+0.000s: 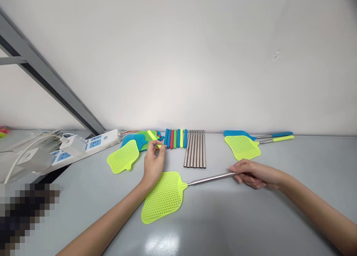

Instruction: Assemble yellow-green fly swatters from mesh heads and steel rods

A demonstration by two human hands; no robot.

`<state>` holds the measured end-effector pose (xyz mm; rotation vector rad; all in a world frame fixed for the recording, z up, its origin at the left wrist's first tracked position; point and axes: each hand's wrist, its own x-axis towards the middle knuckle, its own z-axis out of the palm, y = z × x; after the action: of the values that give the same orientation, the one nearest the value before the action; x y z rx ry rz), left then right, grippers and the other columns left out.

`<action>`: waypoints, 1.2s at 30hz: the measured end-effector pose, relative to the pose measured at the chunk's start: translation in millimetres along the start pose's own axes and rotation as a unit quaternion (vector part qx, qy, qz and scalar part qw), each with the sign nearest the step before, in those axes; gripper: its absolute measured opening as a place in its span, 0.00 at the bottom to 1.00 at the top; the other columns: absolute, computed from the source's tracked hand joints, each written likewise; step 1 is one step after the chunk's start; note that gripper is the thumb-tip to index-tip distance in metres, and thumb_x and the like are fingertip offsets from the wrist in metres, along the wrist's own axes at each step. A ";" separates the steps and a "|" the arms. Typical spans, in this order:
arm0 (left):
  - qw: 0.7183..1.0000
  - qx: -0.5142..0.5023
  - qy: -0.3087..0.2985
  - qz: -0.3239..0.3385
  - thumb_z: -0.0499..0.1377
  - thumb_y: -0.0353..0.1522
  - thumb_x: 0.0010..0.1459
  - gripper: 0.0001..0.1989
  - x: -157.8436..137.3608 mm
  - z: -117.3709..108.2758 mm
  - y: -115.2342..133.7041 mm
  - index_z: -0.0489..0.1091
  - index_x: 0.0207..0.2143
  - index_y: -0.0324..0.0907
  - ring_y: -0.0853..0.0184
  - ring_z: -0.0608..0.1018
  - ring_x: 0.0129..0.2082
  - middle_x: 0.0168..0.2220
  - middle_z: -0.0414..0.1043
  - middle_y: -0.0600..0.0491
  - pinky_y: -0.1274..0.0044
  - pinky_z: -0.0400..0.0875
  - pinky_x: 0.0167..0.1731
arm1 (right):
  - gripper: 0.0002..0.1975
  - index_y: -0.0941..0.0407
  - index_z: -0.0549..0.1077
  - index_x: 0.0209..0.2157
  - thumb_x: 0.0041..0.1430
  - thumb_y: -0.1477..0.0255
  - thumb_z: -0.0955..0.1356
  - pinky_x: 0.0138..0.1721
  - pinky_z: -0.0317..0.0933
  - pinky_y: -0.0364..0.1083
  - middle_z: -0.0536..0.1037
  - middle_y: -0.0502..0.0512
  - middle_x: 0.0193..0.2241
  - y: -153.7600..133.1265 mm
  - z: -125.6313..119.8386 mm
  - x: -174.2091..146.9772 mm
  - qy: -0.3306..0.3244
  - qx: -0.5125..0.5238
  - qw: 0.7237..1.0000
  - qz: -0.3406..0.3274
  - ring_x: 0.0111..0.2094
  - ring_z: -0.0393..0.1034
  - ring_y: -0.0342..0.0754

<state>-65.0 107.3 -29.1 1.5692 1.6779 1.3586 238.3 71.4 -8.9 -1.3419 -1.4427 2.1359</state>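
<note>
Two bare hands at work over a grey table point(223, 226). Left hand point(154, 162) grasps a yellow grip tube point(151, 135) between thumb and fingers; the tube is tilted, its upper end pointing away from the person. Right hand point(255, 174) closes on the far right end of a metal rod point(213, 179), the other end of which joins a yellow-green swatter head point(166, 198). This head lies at the front of the table, left of centre; left wrist and forearm pass over its left edge.

Just right of left hand: a row of coloured grip tubes point(175, 139) in blue, red, green and yellow, side by side. Next to these, a row of loose metal rods point(195, 150), parallel. Left of the hand, overlapping loose heads: a yellow-green one point(124, 157) in front, a blue one point(134, 141) and others behind, partly hidden.

Back right, near the wall point(195, 62): a blue swatter point(237, 133) and a yellow-green swatter point(242, 146), both with grips fitted. Far left, a white power strip point(110, 139) with plugs in it.
</note>
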 end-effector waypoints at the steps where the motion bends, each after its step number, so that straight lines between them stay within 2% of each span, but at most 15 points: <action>1: 1.000 0.002 0.003 -0.002 0.50 0.37 0.51 0.09 0.0 0.0 0.3 0.57 0.35 0.44 0.66 0.71 0.35 0.32 0.69 0.53 0.73 0.61 0.35 | 0.17 0.60 0.64 0.19 0.49 0.60 0.61 0.10 0.32 0.38 0.51 0.41 0.09 0.1 -0.1 0.0 -0.001 0.001 1.000 -0.001 0.10 0.37 0.33; 4: 1.000 -0.005 0.007 -0.003 0.50 0.37 0.51 0.09 -0.1 0.3 1.8 0.57 0.35 0.44 0.67 0.71 0.32 0.30 0.68 0.54 0.74 0.62 0.34 | 0.17 0.60 0.64 0.19 0.50 0.61 0.61 0.10 0.32 0.38 0.51 0.41 0.08 0.2 -0.4 0.1 -0.002 0.006 1.000 -0.002 0.10 0.36 0.33; 7: 0.999 -0.030 -0.023 0.000 0.50 0.37 0.52 0.09 -0.5 1.8 2.7 0.57 0.36 0.44 0.69 0.71 0.30 0.29 0.68 0.55 0.75 0.63 0.34 | 0.17 0.60 0.64 0.19 0.50 0.61 0.61 0.10 0.32 0.38 0.50 0.41 0.08 0.6 -0.8 0.1 -0.002 0.008 1.000 -0.003 0.10 0.36 0.33; 13: 0.996 -0.045 -0.073 0.020 0.49 0.36 0.52 0.09 0.5 3.9 1.3 0.58 0.36 0.44 0.68 0.71 0.36 0.33 0.68 0.53 0.75 0.62 0.38 | 0.17 0.60 0.64 0.20 0.50 0.60 0.61 0.09 0.32 0.38 0.51 0.41 0.09 0.9 -0.8 0.5 -0.001 0.005 1.000 0.003 0.10 0.37 0.33; 19: 0.996 -0.056 -0.070 0.015 0.50 0.36 0.52 0.09 0.5 2.7 2.7 0.58 0.37 0.44 0.69 0.71 0.33 0.32 0.68 0.54 0.75 0.63 0.37 | 0.17 0.60 0.64 0.19 0.50 0.60 0.61 0.09 0.31 0.37 0.51 0.41 0.09 0.1 -0.1 0.0 0.001 0.009 1.000 0.004 0.10 0.37 0.33; 21: 0.993 -0.066 -0.100 0.014 0.49 0.36 0.53 0.09 -0.1 3.3 4.2 0.57 0.37 0.43 0.69 0.72 0.33 0.32 0.68 0.54 0.74 0.63 0.37 | 0.17 0.60 0.64 0.19 0.50 0.60 0.61 0.09 0.31 0.37 0.51 0.41 0.09 -0.1 -0.1 -0.2 0.002 0.009 1.000 0.007 0.10 0.37 0.33; 24: 0.986 -0.085 -0.140 0.028 0.49 0.36 0.53 0.08 -0.5 5.0 5.2 0.58 0.36 0.43 0.68 0.71 0.37 0.34 0.67 0.53 0.74 0.62 0.39 | 0.17 0.60 0.64 0.20 0.50 0.60 0.61 0.10 0.31 0.38 0.51 0.42 0.09 -0.1 -0.4 -0.6 0.002 0.008 1.000 0.004 0.10 0.37 0.33; 27: 0.986 -0.087 -0.140 0.036 0.49 0.36 0.53 0.07 0.2 6.0 4.1 0.58 0.35 0.43 0.68 0.70 0.40 0.36 0.67 0.52 0.74 0.61 0.41 | 0.17 0.60 0.64 0.20 0.50 0.61 0.61 0.10 0.31 0.38 0.51 0.42 0.09 0.3 -0.9 -0.6 0.003 0.011 1.000 -0.002 0.10 0.37 0.33; 36: 0.982 -0.079 -0.162 0.052 0.48 0.35 0.54 0.07 2.9 5.3 3.4 0.57 0.36 0.43 0.69 0.69 0.39 0.36 0.66 0.52 0.74 0.61 0.41 | 0.17 0.60 0.64 0.19 0.50 0.60 0.61 0.09 0.31 0.38 0.51 0.41 0.08 0.0 -0.7 0.5 -0.001 0.017 1.000 0.001 0.09 0.37 0.33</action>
<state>-59.5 111.2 -27.5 1.6971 1.2798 1.1759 238.5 72.1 -9.2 -1.3303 -1.4002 2.1550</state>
